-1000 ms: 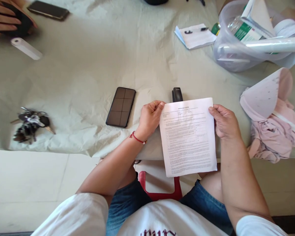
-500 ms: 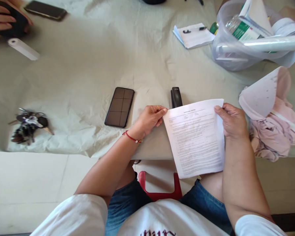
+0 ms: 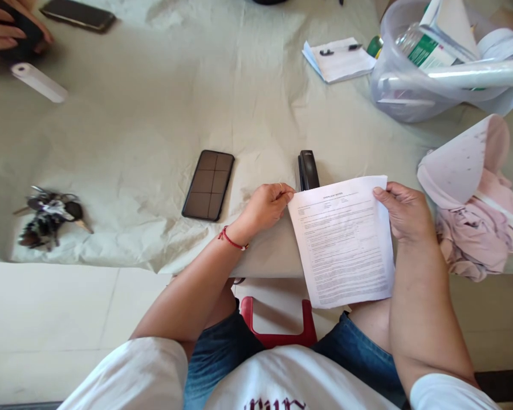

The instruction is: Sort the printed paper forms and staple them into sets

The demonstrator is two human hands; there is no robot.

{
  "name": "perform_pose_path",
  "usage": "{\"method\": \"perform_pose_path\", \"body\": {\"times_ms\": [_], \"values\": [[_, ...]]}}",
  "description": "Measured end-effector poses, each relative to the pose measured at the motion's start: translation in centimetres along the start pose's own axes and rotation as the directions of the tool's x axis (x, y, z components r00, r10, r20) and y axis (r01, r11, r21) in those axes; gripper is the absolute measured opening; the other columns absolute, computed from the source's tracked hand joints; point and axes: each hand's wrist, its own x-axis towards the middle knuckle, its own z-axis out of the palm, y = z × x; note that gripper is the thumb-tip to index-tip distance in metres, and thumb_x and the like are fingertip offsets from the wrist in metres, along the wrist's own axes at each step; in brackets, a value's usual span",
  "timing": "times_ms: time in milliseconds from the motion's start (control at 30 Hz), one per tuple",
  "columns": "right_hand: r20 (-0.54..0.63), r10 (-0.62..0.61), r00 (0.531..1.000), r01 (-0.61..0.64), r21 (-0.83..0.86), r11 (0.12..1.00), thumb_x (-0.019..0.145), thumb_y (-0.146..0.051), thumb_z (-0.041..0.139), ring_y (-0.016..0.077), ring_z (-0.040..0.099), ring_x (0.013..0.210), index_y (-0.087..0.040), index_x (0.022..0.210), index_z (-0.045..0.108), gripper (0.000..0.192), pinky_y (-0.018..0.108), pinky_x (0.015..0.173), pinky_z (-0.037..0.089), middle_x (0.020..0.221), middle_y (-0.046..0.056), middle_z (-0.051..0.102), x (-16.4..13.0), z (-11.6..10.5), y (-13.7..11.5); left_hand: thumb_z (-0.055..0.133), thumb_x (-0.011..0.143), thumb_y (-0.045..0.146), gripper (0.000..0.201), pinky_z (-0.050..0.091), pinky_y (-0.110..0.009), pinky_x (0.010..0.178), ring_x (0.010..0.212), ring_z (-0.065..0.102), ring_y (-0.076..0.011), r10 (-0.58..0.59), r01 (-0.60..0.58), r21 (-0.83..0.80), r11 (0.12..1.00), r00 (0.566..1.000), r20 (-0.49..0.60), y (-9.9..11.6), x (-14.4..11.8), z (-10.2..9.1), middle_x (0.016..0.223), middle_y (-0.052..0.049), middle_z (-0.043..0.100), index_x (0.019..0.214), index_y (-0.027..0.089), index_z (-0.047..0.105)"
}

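A printed sheet of paper (image 3: 342, 245) is held up over the table's front edge, tilted slightly; whether more sheets lie behind it I cannot tell. My left hand (image 3: 268, 209) pinches its top left corner between thumb and fingers. At the top right corner, my right hand (image 3: 406, 209) grips it with the thumb on the front and the fingers behind. Just beyond the paper's top edge lies a black stapler (image 3: 308, 169), its near end close to the sheet. A dark phone (image 3: 208, 185) rests face up to the left of my left hand.
Keys (image 3: 53, 216) lie at the left. Farther back are a white roll (image 3: 40, 83), another phone (image 3: 79, 14) and another person's hand (image 3: 2, 31) on a dark object. Notepaper with a pen (image 3: 340, 60), a filled plastic basket (image 3: 393, 105) and pink cloth (image 3: 474, 228) stand right.
The paper's top edge has dipped slightly, and its left corner has shifted a little right with my left hand. Both hands keep hold of it.
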Motion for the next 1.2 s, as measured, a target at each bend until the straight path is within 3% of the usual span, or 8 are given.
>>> {"method": "perform_pose_path", "body": {"times_ms": [133, 233, 367, 467, 767, 1200], "values": [[-0.065, -0.070, 0.995, 0.069, -0.019, 0.997, 0.074, -0.056, 0.098, 0.0181, 0.062, 0.063, -0.029, 0.080, 0.081, 0.032, 0.034, 0.063, 0.051, 0.075, -0.003, 0.073, 0.1, 0.1, 0.2, 0.053, 0.104, 0.016, 0.017, 0.031, -0.023, 0.051, 0.049, 0.043, -0.0088, -0.095, 0.091, -0.128, 0.988, 0.995, -0.031, 0.7, -0.3, 0.1, 0.058, 0.007, 0.049, 0.101, 0.017, 0.070], [-0.112, -0.080, 0.990, 0.078, -0.023, 0.997, 0.076, -0.054, 0.097, 0.0180, 0.062, 0.065, -0.030, 0.083, 0.082, 0.029, 0.034, 0.067, 0.052, 0.077, -0.004, 0.074, 0.1, 0.2, 0.2, 0.058, 0.106, 0.019, 0.012, 0.035, -0.022, 0.053, 0.049, 0.048, -0.0076, -0.150, 0.144, -0.204, 0.968, 0.989, -0.016, 1.3, -0.5, 0.0, 0.062, 0.005, 0.057, 0.105, 0.016, 0.070], [-0.179, -0.086, 0.980, 0.088, 0.003, 0.996, 0.074, -0.055, 0.097, 0.0206, 0.066, 0.068, -0.029, 0.087, 0.083, 0.032, 0.036, 0.068, 0.055, 0.084, -0.001, 0.079, -0.2, 0.8, -0.3, 0.055, 0.108, 0.014, 0.025, 0.037, -0.022, 0.051, 0.049, 0.052, -0.0033, -0.196, 0.196, -0.284, 0.939, 0.980, 0.029, 1.7, -0.9, 0.2, 0.082, -0.001, 0.069, 0.088, 0.014, 0.070], [-0.184, -0.079, 0.980, 0.080, 0.000, 0.997, 0.076, -0.054, 0.095, 0.0196, 0.064, 0.067, -0.026, 0.088, 0.082, 0.033, 0.034, 0.065, 0.053, 0.082, -0.001, 0.078, -0.5, 1.3, -0.7, 0.049, 0.110, 0.012, 0.035, 0.037, -0.021, 0.050, 0.050, 0.057, -0.0048, -0.229, 0.236, -0.322, 0.917, 0.972, 0.060, 1.5, -1.1, 0.7, 0.073, -0.001, 0.067, 0.080, 0.014, 0.066], [-0.152, -0.087, 0.985, 0.082, -0.041, 0.996, 0.080, -0.060, 0.092, 0.0189, 0.058, 0.070, -0.025, 0.086, 0.078, 0.038, 0.032, 0.064, 0.046, 0.079, 0.000, 0.072, -0.4, 1.4, -0.6, 0.052, 0.111, 0.015, 0.027, 0.040, -0.022, 0.057, 0.055, 0.058, -0.0099, -0.168, 0.149, -0.292, 0.945, 0.985, -0.040, 1.3, -1.8, 1.7, 0.057, 0.002, 0.062, 0.088, 0.016, 0.066], [-0.138, -0.142, 0.980, 0.140, -0.028, 0.990, 0.083, -0.063, 0.090, 0.0148, 0.050, 0.070, -0.021, 0.085, 0.076, 0.044, 0.029, 0.065, 0.041, 0.076, -0.001, 0.064, -0.9, 1.7, -1.0, 0.052, 0.111, 0.025, 0.035, 0.036, -0.025, 0.060, 0.052, 0.047, -0.0102, -0.104, 0.076, -0.202, 0.976, 0.986, -0.132, 0.1, -1.8, 1.8, 0.052, 0.004, 0.055, 0.076, 0.022, 0.051]]}}
